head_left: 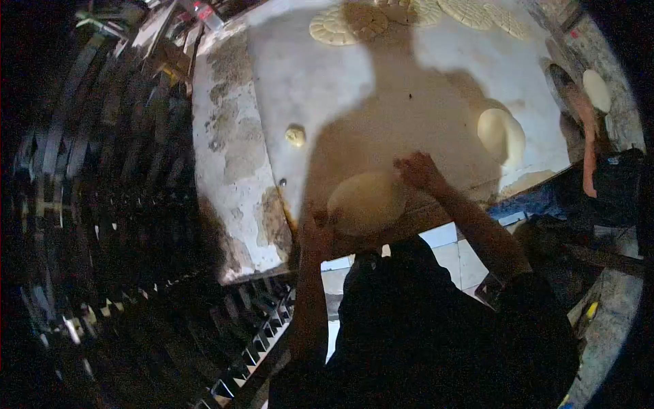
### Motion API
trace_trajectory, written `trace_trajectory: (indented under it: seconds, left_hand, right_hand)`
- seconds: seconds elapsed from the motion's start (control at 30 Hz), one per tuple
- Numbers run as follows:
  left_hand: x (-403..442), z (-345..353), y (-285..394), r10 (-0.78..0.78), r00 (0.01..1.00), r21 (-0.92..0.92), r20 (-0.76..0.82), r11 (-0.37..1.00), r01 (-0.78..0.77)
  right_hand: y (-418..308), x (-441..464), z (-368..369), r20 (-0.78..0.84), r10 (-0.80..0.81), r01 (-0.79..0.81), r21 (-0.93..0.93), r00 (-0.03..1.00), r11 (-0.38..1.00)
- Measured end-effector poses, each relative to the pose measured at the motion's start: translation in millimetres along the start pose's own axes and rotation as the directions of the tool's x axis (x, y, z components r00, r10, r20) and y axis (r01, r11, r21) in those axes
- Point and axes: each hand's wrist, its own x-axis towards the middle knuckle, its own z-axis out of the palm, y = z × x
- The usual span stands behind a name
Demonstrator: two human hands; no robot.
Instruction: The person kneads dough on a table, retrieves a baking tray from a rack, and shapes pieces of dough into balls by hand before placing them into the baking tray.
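So the dough disc is lying flat at the near edge of the table, right in the wearer's shadow, with a hand at either side of it. The right hand is apart from the left, palm down with the fingers loosely spread, just beside the disc's far right edge. The left hand is at the disc's left edge, but it's so dark from here I can't tell how open it is or whether it's touching. Small dough lump sits further up, left of the disc.
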Motion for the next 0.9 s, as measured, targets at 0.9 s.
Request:
trace_trajectory:
  seconds: [0.9]
  left_hand:
    - [266.8, 296.1, 242.9, 0.233, 0.898, -0.392, 0.372, 0.917, -0.075]
  right_hand:
    - [450.0, -138.1, 58.5, -0.118, 0.976, -0.315, 0.947, -0.182, 0.056]
